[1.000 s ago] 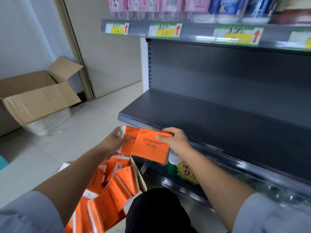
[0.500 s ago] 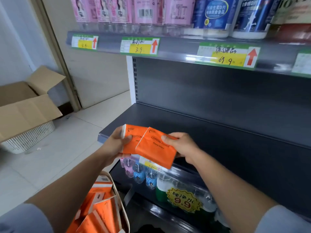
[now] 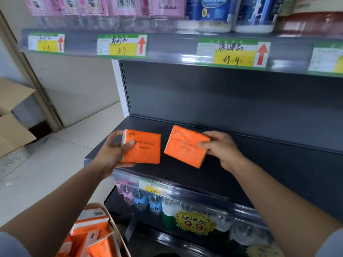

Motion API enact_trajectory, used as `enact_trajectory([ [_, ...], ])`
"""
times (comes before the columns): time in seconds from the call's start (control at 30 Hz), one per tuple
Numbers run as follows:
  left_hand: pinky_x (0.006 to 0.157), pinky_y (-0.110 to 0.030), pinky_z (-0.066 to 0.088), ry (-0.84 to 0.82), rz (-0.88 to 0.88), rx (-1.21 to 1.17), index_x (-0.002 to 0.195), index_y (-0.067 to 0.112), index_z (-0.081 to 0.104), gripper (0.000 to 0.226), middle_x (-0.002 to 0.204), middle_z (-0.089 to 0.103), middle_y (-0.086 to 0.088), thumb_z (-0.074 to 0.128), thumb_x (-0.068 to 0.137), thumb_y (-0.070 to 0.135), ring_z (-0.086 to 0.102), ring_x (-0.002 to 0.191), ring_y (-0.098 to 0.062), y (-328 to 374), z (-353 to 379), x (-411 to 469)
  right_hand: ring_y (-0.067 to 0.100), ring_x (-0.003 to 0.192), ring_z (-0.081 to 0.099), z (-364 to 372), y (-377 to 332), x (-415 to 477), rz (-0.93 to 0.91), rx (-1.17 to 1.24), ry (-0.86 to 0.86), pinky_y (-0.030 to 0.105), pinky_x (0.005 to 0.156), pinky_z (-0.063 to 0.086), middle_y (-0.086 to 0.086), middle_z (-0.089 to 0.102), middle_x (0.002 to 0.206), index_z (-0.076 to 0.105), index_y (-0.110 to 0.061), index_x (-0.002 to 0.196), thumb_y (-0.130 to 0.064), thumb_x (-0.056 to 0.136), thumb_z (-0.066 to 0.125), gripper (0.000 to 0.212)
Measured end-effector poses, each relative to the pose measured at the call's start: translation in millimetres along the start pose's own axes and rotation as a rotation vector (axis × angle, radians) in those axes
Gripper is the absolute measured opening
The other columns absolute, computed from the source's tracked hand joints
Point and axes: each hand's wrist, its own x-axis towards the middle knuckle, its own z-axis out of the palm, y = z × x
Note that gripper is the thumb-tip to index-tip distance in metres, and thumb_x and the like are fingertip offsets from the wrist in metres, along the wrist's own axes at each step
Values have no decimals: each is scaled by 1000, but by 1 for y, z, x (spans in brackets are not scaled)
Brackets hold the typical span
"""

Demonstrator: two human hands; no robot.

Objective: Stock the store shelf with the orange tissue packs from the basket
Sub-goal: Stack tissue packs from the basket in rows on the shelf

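Several orange tissue packs (image 3: 92, 225) fill the basket (image 3: 113, 225).

L sleeve (image 3: 10, 246), R sleeve (image 3: 332, 244): pale grey-blue fabric; forearms bare.

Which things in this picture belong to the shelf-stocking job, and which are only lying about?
Job in hand:
- left hand gripping the left tissue pack
- right hand gripping the right tissue pack
- middle shelf
- basket holding spare packs

Lying about:
- cardboard box
- pink packs and blue tubs above
- price tags
- bottled water below
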Motion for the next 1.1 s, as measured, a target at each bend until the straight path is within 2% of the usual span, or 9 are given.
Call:
enact_trajectory([
  [0.13, 67, -52, 59, 35, 11, -22, 123, 21, 44, 44, 109, 64, -8, 66, 85, 21, 67, 92, -33, -11, -7, 1, 7, 89, 60, 2, 2, 20, -102, -115, 77, 12, 67, 45, -3, 63, 103, 65, -16, 111, 4, 81, 69, 37],
  [0.2, 73, -53, 58, 32, 14, -23, 122, 18, 45, 42, 107, 66, -9, 65, 86, 19, 68, 91, -33, -14, -9, 6, 5, 87, 59, 6, 6, 35, -121, -134, 106, 9, 64, 41, -5, 63, 103, 65, -15, 112, 5, 81, 69, 38],
  [0.37, 86, -53, 53, -52, 39, -79, 108, 21, 50, 32, 99, 73, -7, 65, 81, 15, 69, 93, -32, -17, -8, 21, 13, 101, 63, 24, 19, 78, -183, -229, 176, 20, 81, 48, -3, 67, 109, 68, -18, 113, -1, 79, 72, 38],
  [0.47, 88, -52, 52, -93, 48, -117, 113, 20, 49, 36, 100, 73, -6, 64, 81, 13, 68, 98, -33, -19, -5, 34, 17, 103, 63, 36, 20, 104, -219, -317, 225, 31, 92, 51, 0, 67, 114, 67, -18, 117, -3, 79, 72, 41],
  [0.67, 74, -45, 58, -139, 79, -61, 117, 24, 45, 48, 91, 74, -1, 73, 80, 11, 70, 84, -27, -21, 0, 56, 23, 109, 62, 58, 24, 144, -253, -423, 271, 37, 97, 49, 6, 65, 119, 62, -15, 122, -5, 80, 68, 43],
  [0.77, 71, -43, 60, -147, 96, -24, 113, 26, 45, 37, 87, 74, -2, 62, 86, 9, 70, 84, -29, -25, 3, 63, 25, 108, 61, 65, 25, 158, -279, -463, 303, 35, 96, 48, 7, 66, 117, 62, -13, 119, -6, 82, 67, 39],
  [0.83, 68, -40, 59, -166, 101, -9, 112, 28, 46, 40, 89, 73, -7, 69, 81, 19, 69, 86, -31, -27, 4, 66, 24, 109, 61, 69, 22, 165, -293, -505, 310, 32, 95, 48, 7, 66, 117, 62, -14, 119, -7, 83, 67, 38],
  [0.93, 66, -36, 58, -207, 98, 31, 112, 32, 46, 77, 95, 72, -12, 86, 50, 53, 71, 85, -29, -28, 5, 68, 25, 110, 60, 74, 19, 176, -316, -551, 326, 32, 94, 47, 7, 66, 117, 63, -13, 118, -9, 83, 68, 35],
  [1.1, 66, -36, 59, -221, 108, 23, 114, 31, 45, 85, 95, 71, -13, 87, 44, 55, 70, 86, -30, -27, 6, 73, 25, 112, 58, 74, 15, 193, -311, -623, 354, 28, 93, 43, 7, 65, 120, 64, -11, 118, -12, 83, 69, 36],
])
